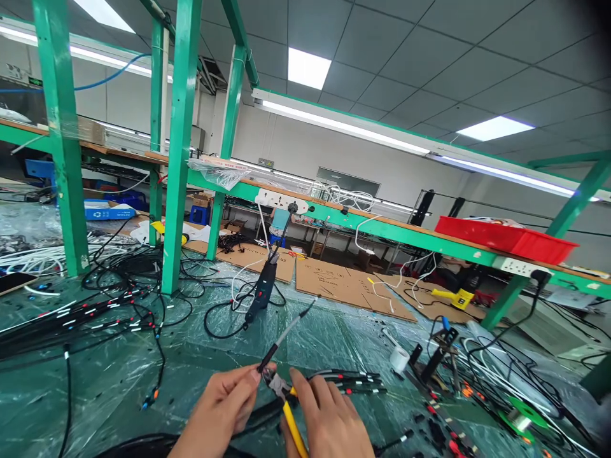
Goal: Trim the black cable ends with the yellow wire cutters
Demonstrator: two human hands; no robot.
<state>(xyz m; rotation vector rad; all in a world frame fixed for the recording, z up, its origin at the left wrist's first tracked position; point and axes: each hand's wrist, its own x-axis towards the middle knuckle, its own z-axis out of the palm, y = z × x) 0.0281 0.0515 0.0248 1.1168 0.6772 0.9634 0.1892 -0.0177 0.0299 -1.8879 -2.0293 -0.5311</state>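
Near the bottom centre, my left hand [224,407] pinches a black cable [268,357] whose stripped grey part points up and to the right, ending in a thin dark tip. Beside it, my right hand [329,413] is wrapped round yellow-handled cutting pliers [294,429]. The metal jaws of the pliers touch or nearly touch the cable close to my left fingertips; whether they are closed on it is too small to tell. Behind my right hand lies a bundle of black cables [353,380] with red and white marks.
A black heat tool [263,289] stands in the middle. Tangled cables [119,305] spread at the left. On the right are a white roll [399,359], a black metal stand [432,362] and a green solder spool [522,420]. A red tray [506,239] sits on the shelf.
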